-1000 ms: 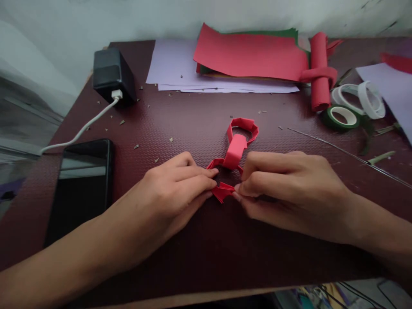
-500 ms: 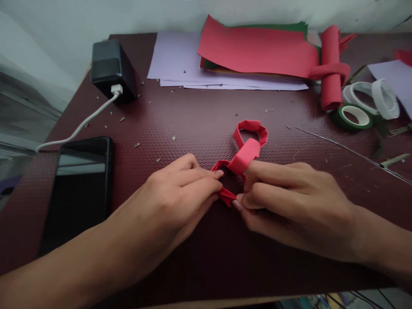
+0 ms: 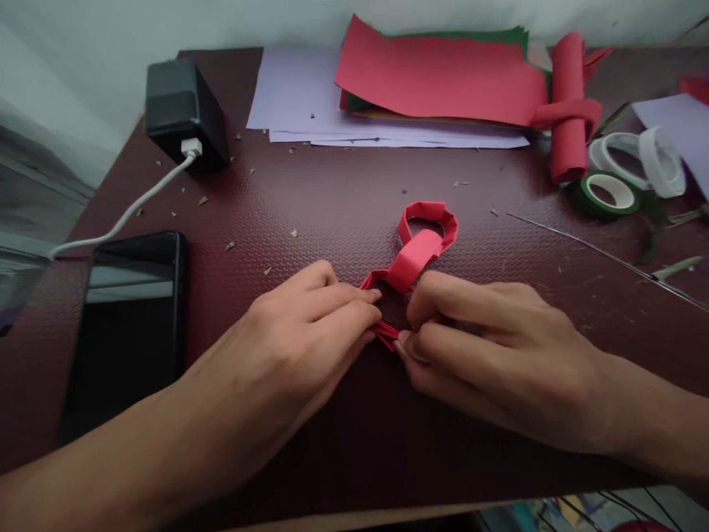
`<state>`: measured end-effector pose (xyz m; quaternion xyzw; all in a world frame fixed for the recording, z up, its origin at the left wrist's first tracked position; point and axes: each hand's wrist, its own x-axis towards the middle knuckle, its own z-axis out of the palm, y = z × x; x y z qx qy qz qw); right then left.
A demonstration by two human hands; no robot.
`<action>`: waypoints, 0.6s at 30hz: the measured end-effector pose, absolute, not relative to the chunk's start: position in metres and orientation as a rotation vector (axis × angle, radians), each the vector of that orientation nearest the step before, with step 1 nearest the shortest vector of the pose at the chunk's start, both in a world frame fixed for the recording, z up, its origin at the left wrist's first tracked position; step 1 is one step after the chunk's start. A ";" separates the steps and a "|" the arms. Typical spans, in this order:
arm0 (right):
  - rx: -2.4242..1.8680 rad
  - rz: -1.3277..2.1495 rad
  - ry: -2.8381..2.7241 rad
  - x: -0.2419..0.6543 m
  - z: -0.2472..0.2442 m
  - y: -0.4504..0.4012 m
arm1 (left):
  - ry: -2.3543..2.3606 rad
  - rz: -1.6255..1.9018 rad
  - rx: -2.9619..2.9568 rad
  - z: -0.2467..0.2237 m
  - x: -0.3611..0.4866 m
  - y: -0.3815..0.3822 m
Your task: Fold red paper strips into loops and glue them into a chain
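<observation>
A folded red paper strip (image 3: 413, 258) lies near the middle of the dark red table, with a ring-shaped loop at its far end. My left hand (image 3: 310, 325) is closed on its left part, fingertips pressed together over the folds. From the right, my right hand (image 3: 487, 347) pinches the strip's near end between thumb and fingers. A short pleated piece of the red paper shows between the two hands. My fingers hide the rest of the near part.
A black phone (image 3: 133, 318) lies at the left, below a black charger block (image 3: 182, 111) with a white cable. Red paper (image 3: 443, 77) rests on lilac sheets (image 3: 293, 89). Right: a red roll (image 3: 569, 140), green tape (image 3: 609, 195), and thin wires (image 3: 587, 255).
The whole view has shifted slightly. My right hand has come a little closer to my left hand, and less of the pleated red paper shows between them.
</observation>
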<state>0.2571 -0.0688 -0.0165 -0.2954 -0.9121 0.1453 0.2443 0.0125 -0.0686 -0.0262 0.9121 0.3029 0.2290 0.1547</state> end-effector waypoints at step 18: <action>-0.926 0.316 -2.493 0.259 -0.019 -0.067 | 0.875 0.628 2.622 -0.020 0.024 -0.065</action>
